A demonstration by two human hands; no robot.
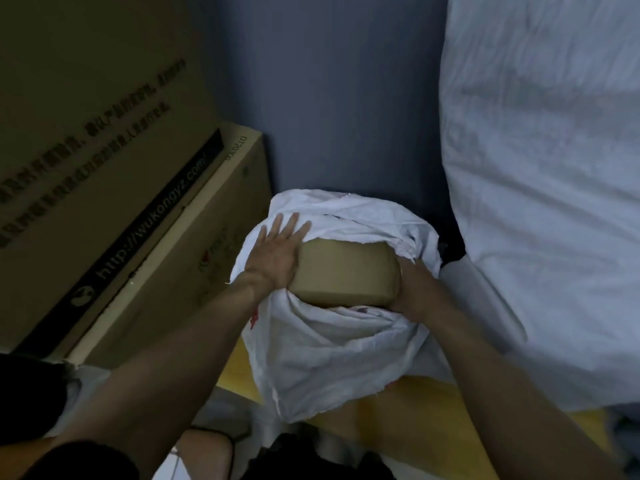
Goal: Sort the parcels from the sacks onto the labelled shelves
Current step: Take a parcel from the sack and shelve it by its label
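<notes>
A cardboard parcel [343, 271] sits in the white sack [332, 351]. The left hand [277, 252] presses flat, fingers [292, 224] spread, on one end; the right hand [414, 289] grips the other.

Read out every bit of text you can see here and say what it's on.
"http://wukongyz.com/": black strip on the carton.
Chinese lines on the carton: too blurred.
Upside-down code on the lower box: too blurred to be sure.
Red print on lower box and sack: unreadable.
Parcel: no label shows.
</notes>
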